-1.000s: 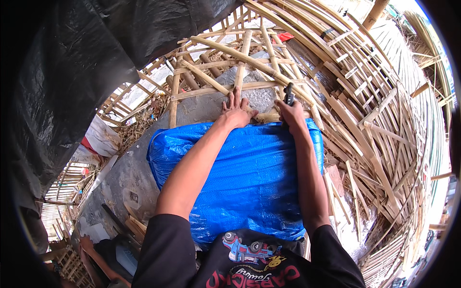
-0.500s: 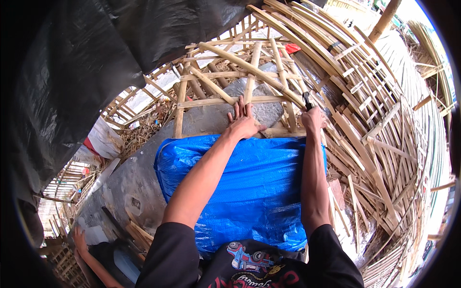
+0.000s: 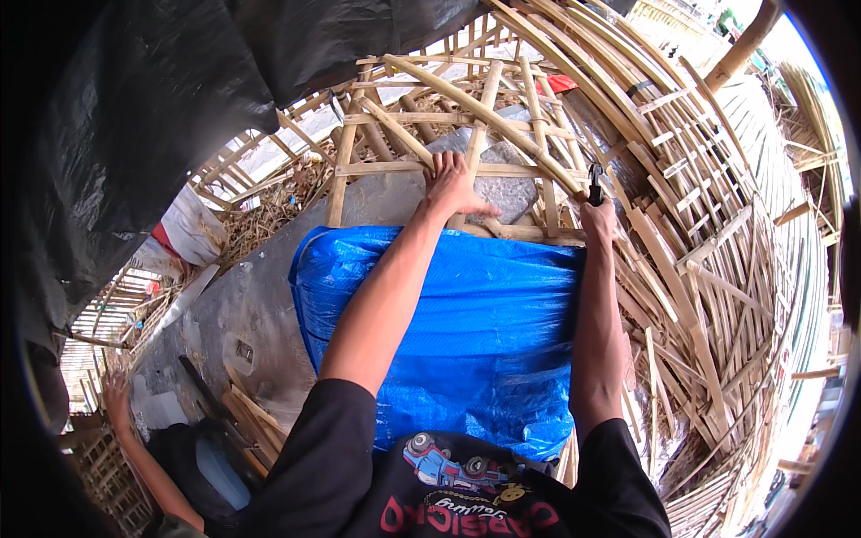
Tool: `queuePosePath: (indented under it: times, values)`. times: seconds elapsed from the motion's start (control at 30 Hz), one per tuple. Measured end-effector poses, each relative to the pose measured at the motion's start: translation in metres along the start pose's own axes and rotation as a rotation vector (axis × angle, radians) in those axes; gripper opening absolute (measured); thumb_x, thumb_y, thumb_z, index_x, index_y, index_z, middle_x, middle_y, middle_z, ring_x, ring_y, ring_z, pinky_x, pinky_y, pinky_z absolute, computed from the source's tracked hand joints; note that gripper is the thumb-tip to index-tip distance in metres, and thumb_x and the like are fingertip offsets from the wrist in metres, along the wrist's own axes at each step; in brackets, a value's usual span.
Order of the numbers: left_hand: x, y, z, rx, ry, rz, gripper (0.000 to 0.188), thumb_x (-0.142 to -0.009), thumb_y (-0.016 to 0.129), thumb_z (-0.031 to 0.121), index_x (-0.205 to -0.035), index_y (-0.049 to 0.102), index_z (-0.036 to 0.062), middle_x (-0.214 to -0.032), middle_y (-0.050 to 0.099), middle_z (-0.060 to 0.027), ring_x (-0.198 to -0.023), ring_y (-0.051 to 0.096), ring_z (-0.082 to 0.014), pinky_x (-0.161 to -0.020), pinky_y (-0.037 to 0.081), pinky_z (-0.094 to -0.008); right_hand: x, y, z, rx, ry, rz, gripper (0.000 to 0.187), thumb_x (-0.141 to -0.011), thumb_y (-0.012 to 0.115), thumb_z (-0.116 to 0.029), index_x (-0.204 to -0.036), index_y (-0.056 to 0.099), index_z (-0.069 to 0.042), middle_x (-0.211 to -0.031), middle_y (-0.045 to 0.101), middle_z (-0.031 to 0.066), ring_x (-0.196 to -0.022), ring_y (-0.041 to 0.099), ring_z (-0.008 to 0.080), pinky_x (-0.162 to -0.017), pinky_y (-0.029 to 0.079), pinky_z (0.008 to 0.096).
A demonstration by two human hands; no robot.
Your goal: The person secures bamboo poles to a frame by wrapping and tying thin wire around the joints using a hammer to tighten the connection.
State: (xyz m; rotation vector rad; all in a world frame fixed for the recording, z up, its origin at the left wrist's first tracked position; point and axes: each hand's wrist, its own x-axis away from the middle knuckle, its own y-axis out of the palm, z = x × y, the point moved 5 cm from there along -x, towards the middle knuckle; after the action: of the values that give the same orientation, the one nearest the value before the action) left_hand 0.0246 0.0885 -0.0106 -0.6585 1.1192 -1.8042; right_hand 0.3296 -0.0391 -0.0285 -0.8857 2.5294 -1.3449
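Bamboo frame (image 3: 489, 117): likely light, stiff, splinter-prone; hold at crossings | left hand (image 3: 451, 190): spread against it | right hand (image 3: 598, 217): gripping black tool (image 3: 595, 182), type unclear

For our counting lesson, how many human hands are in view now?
3: the wearer's left hand at the bamboo frame, the right hand gripping a black tool, and another person's hand at lower left. More may be hidden.

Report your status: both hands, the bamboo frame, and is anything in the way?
Left hand on bamboo frame. Right hand gripping dark tool. Frame beyond blue tarp. Pole lies diagonally across frame, possibly in the way.
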Motion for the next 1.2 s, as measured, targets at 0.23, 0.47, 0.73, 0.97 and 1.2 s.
queuePosePath:
  times: [0.23,0.47,0.73,0.97,1.2]
  values:
    - [-0.007,-0.005,-0.04,0.008,-0.288,-0.029,0.119,-0.049,0.088,0.067,-0.135,0.05,-0.005,-0.145,0.041,-0.0292,-0.136,0.032,-0.0427,-0.115,0.027,-0.0508,-0.003,0.012,-0.017,-0.24,-0.207,0.04,0.042,-0.082,0.077,-0.037,-0.103,0.069,-0.001,-0.087,0.072,0.0146,-0.085,0.068,0.0284,-0.083,0.048,0.0419]
    - [-0.014,-0.048,-0.056,0.038,-0.312,0.165,0.085,-0.073,0.081,0.051,-0.136,0.051,0.0008,-0.138,0.054,-0.0249,-0.138,0.038,-0.0366,-0.119,0.019,-0.0546,0.028,-0.003,-0.073,-0.481,-0.336,0.023,0.035,-0.087,0.076,-0.034,-0.089,0.06,-0.002,-0.069,0.057,0.0028,-0.066,0.053,0.0158,-0.064,0.044,0.0354]
    - [-0.036,-0.05,-0.076,-0.049,-0.324,0.333,0.074,-0.072,0.082,0.053,-0.126,0.062,0.0067,-0.132,0.055,-0.0199,-0.133,0.037,-0.0376,-0.117,0.025,-0.0468,0.01,0.041,-0.078,-0.222,-0.368,-0.164,0.051,-0.076,0.082,-0.05,-0.091,0.068,-0.003,-0.108,0.06,0.0162,-0.101,0.054,0.0268,-0.085,0.045,0.044]
    - [-0.025,-0.01,-0.109,0.168,-0.544,-0.071,0.079,-0.077,0.08,0.051,-0.135,0.054,0.0044,-0.15,0.039,-0.0244,-0.148,0.021,-0.0404,-0.118,0.014,-0.0654,0.06,0.042,-0.107,0.179,-0.568,-0.179,0.095,-0.054,0.09,-0.06,-0.136,0.06,-0.023,-0.151,0.032,0.0266,-0.139,0.027,0.0449,-0.111,0.023,0.0586]
    - [-0.024,-0.049,-0.065,0.046,-0.378,0.041,0.083,-0.077,0.078,0.054,-0.138,0.052,0.0045,-0.152,0.037,-0.0225,-0.146,0.024,-0.0404,-0.118,0.017,-0.0623,0.053,0.042,-0.091,0.233,-0.594,-0.208,0.106,-0.052,0.088,-0.066,-0.142,0.054,-0.023,-0.153,0.022,0.0341,-0.141,0.022,0.0479,-0.113,0.021,0.0575]
